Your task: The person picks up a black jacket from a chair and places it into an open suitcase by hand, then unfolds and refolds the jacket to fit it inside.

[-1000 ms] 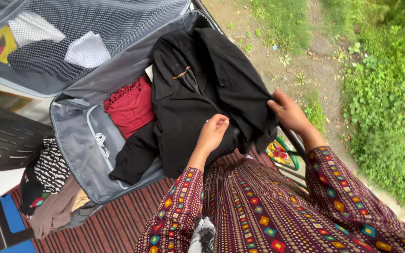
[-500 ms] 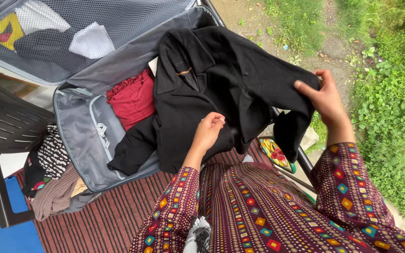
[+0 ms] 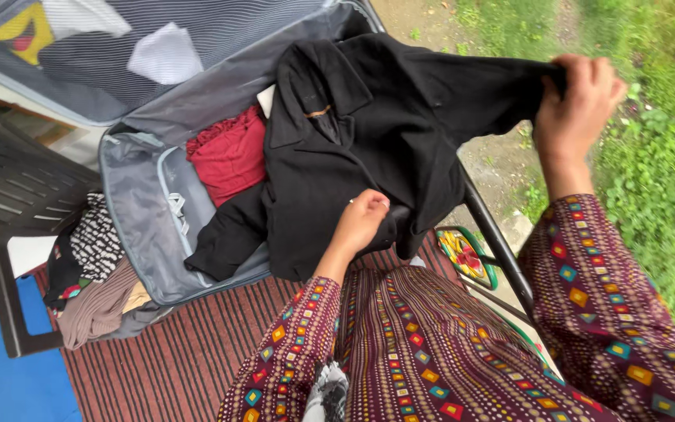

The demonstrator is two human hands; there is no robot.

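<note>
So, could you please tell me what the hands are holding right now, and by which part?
The right hand holds the black jacket by a sleeve end, lifted out to the side. The left hand lies on its lower front; whether it grips cannot be told.

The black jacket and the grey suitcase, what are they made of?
The black jacket looks like soft matte woven cloth, maybe wool or a blend: it drapes and creases where the right hand lifts its sleeve and the left hand presses on it. The grey suitcase looks lined with smooth, slightly shiny fabric, probably synthetic; its lid has a see-through mesh pocket.
</note>
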